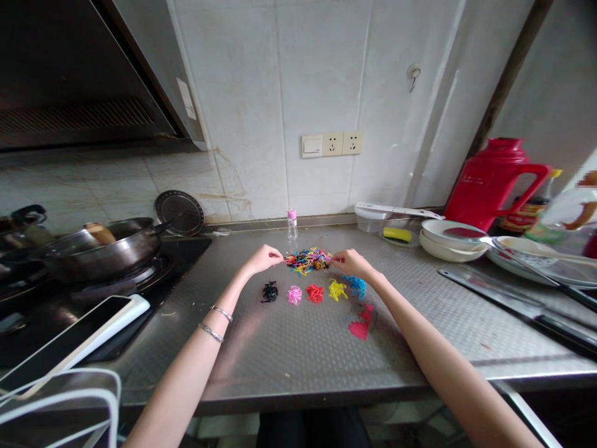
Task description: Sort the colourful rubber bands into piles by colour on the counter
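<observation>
A mixed pile of small coloured rubber bands lies on the metal counter between my two hands. My left hand is closed in a pinch at the pile's left edge, with a reddish rubber band at its fingertips. On the opposite edge my right hand also pinches, but what is in its fingers is too small to make out. Nearer to me, sorted heaps form a row: black bands, pink bands, red bands, yellow bands and blue bands, the last close to my right wrist.
Behind the pile stands a small clear bottle with a pink cap. A torn red piece lies below the blue bands. At left are a pan and a phone; at right, bowls, a cleaver and a red thermos.
</observation>
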Available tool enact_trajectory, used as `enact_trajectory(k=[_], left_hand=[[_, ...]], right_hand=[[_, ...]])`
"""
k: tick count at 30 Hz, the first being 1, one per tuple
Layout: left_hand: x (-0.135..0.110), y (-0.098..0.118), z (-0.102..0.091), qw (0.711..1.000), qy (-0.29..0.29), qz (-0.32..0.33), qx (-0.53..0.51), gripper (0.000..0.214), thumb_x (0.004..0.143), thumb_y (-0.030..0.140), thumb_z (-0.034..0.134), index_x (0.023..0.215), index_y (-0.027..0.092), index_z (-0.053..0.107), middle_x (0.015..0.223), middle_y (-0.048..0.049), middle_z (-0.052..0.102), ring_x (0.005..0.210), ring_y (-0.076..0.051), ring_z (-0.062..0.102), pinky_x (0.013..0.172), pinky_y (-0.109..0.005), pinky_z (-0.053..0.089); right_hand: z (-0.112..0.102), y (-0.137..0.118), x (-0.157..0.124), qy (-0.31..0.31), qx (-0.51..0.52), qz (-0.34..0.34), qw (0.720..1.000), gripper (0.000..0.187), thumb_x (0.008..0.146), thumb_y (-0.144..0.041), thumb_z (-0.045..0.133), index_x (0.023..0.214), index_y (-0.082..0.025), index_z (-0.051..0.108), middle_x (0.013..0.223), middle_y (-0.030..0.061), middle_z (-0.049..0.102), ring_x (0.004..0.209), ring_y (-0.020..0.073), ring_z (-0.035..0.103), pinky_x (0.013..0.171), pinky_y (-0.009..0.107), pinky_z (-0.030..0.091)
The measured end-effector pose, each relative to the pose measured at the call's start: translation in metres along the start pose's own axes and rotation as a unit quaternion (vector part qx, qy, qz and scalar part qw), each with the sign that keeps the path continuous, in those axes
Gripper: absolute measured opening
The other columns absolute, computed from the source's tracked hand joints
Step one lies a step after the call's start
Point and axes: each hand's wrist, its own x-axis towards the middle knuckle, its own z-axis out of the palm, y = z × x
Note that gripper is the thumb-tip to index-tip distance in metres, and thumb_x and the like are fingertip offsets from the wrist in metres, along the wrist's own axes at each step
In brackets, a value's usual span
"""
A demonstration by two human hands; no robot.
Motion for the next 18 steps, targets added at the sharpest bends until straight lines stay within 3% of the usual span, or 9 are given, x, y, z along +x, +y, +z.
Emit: enact_trajectory(k=[5, 8, 13, 18], left_hand=[[-0.008, 0.023, 0.005, 0.983, -0.174, 0.026, -0.055, 0.025, 0.065, 0.034, 0.060, 0.073, 0.012, 0.070, 0.058, -0.0020, 0.060, 0.051, -0.009, 0.047, 0.050, -0.019, 0.034], [-0.012, 0.028, 0.009, 0.971, -0.235, 0.003, -0.048, 0.022, 0.062, 0.032, 0.062, 0.070, 0.013, 0.070, 0.051, -0.0001, 0.056, 0.046, -0.007, 0.043, 0.045, -0.018, 0.029], [-0.015, 0.030, 0.011, 0.957, -0.282, -0.035, -0.055, 0.021, 0.057, 0.031, 0.067, 0.067, 0.014, 0.071, 0.047, 0.0006, 0.055, 0.042, -0.006, 0.040, 0.042, -0.018, 0.026], [-0.014, 0.027, 0.009, 0.958, -0.276, -0.050, -0.059, 0.024, 0.057, 0.035, 0.067, 0.067, 0.014, 0.070, 0.044, 0.0013, 0.052, 0.040, -0.006, 0.038, 0.041, -0.019, 0.026]], right_hand=[[-0.001, -0.001, -0.001, -0.003, -0.001, 0.002, 1.000, 0.024, 0.073, -0.030, 0.049, 0.074, -0.017, 0.069, 0.064, 0.0015, 0.064, 0.057, 0.0092, 0.050, 0.053, 0.018, 0.033], [0.001, -0.002, -0.001, -0.008, -0.001, 0.001, 1.000, 0.023, 0.073, -0.029, 0.049, 0.076, -0.018, 0.069, 0.066, 0.0014, 0.065, 0.058, 0.0097, 0.051, 0.053, 0.018, 0.033], [0.004, -0.006, -0.001, -0.010, -0.012, 0.006, 1.000, 0.021, 0.073, -0.031, 0.050, 0.078, -0.023, 0.069, 0.075, 0.0002, 0.067, 0.065, 0.0118, 0.056, 0.055, 0.018, 0.035], [0.006, -0.017, -0.003, -0.020, -0.029, 0.007, 0.999, 0.019, 0.070, -0.038, 0.056, 0.077, -0.025, 0.068, 0.080, -0.0004, 0.067, 0.071, 0.0133, 0.058, 0.055, 0.019, 0.036]])
